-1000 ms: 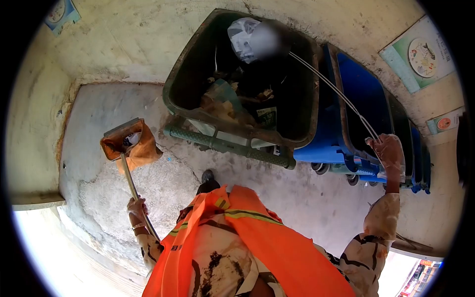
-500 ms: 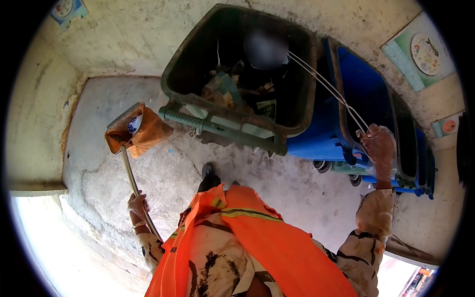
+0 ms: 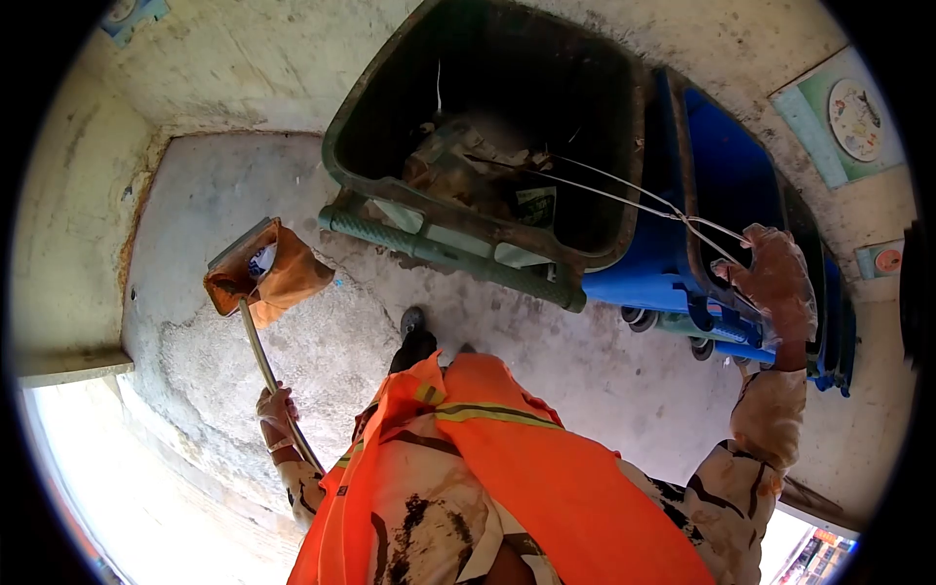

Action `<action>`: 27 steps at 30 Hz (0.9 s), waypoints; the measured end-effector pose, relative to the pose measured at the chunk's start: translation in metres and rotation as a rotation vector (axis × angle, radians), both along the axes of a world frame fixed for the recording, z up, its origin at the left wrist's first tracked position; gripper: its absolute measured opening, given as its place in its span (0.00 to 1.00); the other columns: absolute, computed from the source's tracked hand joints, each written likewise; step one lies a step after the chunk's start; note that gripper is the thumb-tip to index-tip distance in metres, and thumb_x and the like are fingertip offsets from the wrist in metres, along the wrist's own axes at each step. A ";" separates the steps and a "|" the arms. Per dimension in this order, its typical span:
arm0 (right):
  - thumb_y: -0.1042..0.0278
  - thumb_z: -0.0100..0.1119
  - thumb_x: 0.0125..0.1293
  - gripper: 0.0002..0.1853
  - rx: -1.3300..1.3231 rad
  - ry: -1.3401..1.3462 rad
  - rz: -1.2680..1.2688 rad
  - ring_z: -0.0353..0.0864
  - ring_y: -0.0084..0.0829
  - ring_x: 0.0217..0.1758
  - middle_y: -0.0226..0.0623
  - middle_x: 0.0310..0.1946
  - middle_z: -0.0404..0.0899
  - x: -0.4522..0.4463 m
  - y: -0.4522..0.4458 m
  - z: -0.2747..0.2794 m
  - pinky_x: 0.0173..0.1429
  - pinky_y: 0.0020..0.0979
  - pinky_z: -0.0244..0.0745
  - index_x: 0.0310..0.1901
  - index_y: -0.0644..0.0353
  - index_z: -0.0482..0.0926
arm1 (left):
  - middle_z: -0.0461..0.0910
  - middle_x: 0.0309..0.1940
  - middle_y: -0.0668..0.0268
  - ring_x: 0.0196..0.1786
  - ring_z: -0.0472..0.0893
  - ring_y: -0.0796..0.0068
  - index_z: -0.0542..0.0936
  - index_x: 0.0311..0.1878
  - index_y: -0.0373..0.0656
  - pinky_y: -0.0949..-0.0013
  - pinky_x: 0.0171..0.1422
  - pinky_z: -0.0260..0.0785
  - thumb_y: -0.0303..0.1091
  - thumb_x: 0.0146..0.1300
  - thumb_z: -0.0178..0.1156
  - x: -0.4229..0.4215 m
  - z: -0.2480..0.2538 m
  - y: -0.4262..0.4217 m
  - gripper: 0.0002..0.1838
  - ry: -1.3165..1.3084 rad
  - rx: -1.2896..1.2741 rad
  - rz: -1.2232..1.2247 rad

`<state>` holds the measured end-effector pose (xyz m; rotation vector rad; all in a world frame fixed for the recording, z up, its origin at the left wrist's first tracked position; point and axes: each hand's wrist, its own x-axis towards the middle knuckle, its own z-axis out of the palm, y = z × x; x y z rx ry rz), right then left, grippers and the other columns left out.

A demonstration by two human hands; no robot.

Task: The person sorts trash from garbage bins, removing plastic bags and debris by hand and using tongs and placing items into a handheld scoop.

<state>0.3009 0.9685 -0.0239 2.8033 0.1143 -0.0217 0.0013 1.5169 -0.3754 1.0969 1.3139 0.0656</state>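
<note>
My left hand (image 3: 278, 408), in a clear glove, is wrapped round the pole (image 3: 255, 349) of a long-handled orange-brown dustpan (image 3: 292, 276). A crumpled white and blue piece of litter (image 3: 261, 260) lies inside the pan. My right hand (image 3: 780, 278), in a loose clear plastic glove, grips the handles of long metal tongs (image 3: 636, 200). The tongs cross near my hand, and their spread arms reach into a dark green wheelie bin (image 3: 453, 255). Inside the bin lies mixed rubbish (image 3: 468, 161), with a green packet (image 3: 535, 207) among it. The tong tips are hard to make out against it.
Right of the green bin, a blue wheelie bin (image 3: 726, 161) and several more bins stand in a row along the stained wall (image 3: 234, 58). Concrete floor (image 3: 195, 224) lies under the dustpan. My shoe (image 3: 412, 320) is just below the green bin's handle bar (image 3: 439, 255).
The blurred grey round object at the tong tips is out of sight now. The tong arms have spread apart and sit lower in the bin; my right hand has shifted slightly right.
</note>
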 end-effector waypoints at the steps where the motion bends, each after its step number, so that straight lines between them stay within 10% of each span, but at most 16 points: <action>1: 0.51 0.73 0.42 0.26 -0.016 -0.018 0.006 0.76 0.42 0.47 0.42 0.38 0.79 0.005 -0.002 0.003 0.50 0.38 0.70 0.38 0.61 0.77 | 0.64 0.13 0.71 0.10 0.64 0.79 0.68 0.49 0.42 0.73 0.12 0.59 0.26 0.54 0.55 0.000 -0.001 0.003 0.17 0.006 0.000 -0.003; 13: 0.46 0.70 0.45 0.23 -0.051 -0.013 0.303 0.78 0.39 0.37 0.42 0.28 0.78 0.087 0.043 -0.075 0.42 0.36 0.72 0.25 0.61 0.79 | 0.66 0.14 0.70 0.10 0.64 0.80 0.68 0.48 0.41 0.73 0.12 0.58 0.25 0.54 0.55 0.021 0.013 0.021 0.17 0.007 0.044 -0.045; 20: 0.52 0.67 0.51 0.18 -0.003 -0.003 0.173 0.78 0.39 0.25 0.41 0.20 0.78 0.041 -0.017 -0.019 0.32 0.36 0.72 0.23 0.62 0.80 | 0.66 0.14 0.70 0.11 0.65 0.80 0.69 0.47 0.41 0.73 0.13 0.59 0.26 0.54 0.55 0.024 0.006 0.023 0.16 -0.026 0.050 -0.048; 22: 0.56 0.65 0.54 0.16 0.510 0.077 -0.051 0.79 0.39 0.26 0.42 0.23 0.80 0.025 -0.036 -0.009 0.31 0.36 0.72 0.24 0.62 0.80 | 0.66 0.14 0.70 0.11 0.66 0.80 0.70 0.46 0.41 0.73 0.13 0.60 0.26 0.54 0.55 0.027 0.002 0.023 0.15 -0.036 0.064 -0.067; 27: 0.60 0.65 0.54 0.12 0.136 -0.105 0.022 0.80 0.37 0.26 0.41 0.26 0.81 0.006 -0.040 -0.008 0.32 0.34 0.73 0.26 0.61 0.80 | 0.66 0.14 0.70 0.10 0.65 0.79 0.70 0.45 0.40 0.74 0.12 0.60 0.26 0.54 0.55 0.037 0.004 0.017 0.14 -0.013 0.090 -0.120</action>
